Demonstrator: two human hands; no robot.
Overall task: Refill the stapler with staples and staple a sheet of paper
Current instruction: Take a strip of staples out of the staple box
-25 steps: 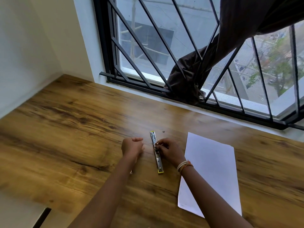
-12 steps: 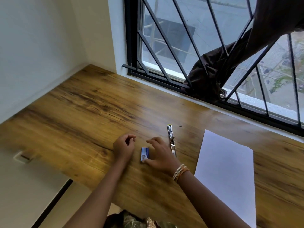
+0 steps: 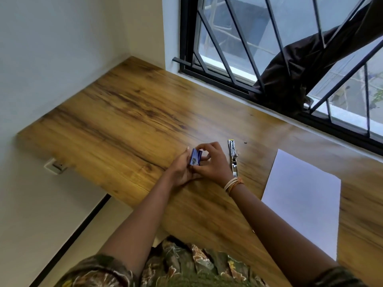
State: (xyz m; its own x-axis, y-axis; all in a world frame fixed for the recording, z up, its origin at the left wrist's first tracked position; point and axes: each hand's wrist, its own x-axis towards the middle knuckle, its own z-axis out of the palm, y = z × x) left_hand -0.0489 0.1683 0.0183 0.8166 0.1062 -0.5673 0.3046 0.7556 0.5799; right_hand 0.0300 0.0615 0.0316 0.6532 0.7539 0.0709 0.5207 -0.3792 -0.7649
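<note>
A small blue staple box [image 3: 195, 157] is held between both hands just above the wooden desk [image 3: 128, 121]. My left hand [image 3: 182, 169] cups it from the left and below. My right hand [image 3: 213, 162] pinches its right side with thumb and fingers. The stapler [image 3: 233, 156], a slim metal one lying opened out flat, rests on the desk just right of my right hand, untouched. A white sheet of paper [image 3: 300, 193] lies further right on the desk.
A barred window [image 3: 269, 48] runs along the desk's far edge, with a dark curtain [image 3: 300, 69] bunched through the bars. A tiny dark speck [image 3: 245, 142] lies beyond the stapler. A wall socket [image 3: 55, 166] sits under the desk's left end.
My right hand left the stapler, reached to the blue box lying on the desk, and both hands now hold it raised. The camera has swung left and down.
</note>
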